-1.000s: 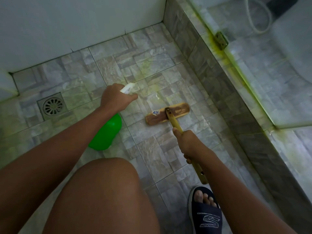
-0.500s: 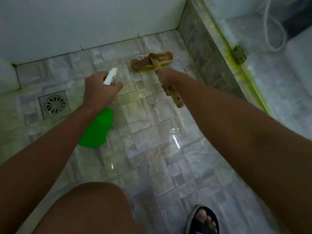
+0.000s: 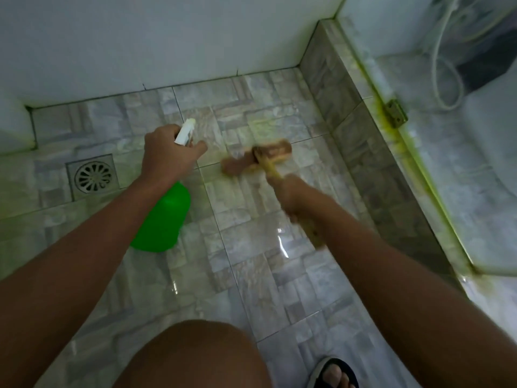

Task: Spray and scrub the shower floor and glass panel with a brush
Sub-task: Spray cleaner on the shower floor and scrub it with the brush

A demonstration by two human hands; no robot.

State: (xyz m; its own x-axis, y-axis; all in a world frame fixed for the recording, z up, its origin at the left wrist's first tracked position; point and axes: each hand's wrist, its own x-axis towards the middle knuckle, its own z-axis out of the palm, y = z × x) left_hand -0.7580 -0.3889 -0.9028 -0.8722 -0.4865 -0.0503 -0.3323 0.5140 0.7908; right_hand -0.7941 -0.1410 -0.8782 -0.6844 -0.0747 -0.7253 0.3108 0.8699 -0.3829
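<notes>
A round metal drain sits in the tiled floor near its left edge, close to the white wall. Just right of it, the left hand grips the neck of a green spray bottle, fingers curled round it, forefinger stretched out forward by the white nozzle, which points toward the far wall. Near the middle of the floor the wooden brush (blurred) lies head-down on the wet tiles, its yellowish handle running back into the right hand, whose fingers are wrapped round it. A grey tiled curb bounds the floor on the right. Along its top stands the glass panel, its lower edge streaked yellow-green, with a brass hinge on it. At the bottom edge show a bare knee and a foot in a dark sandal.
</notes>
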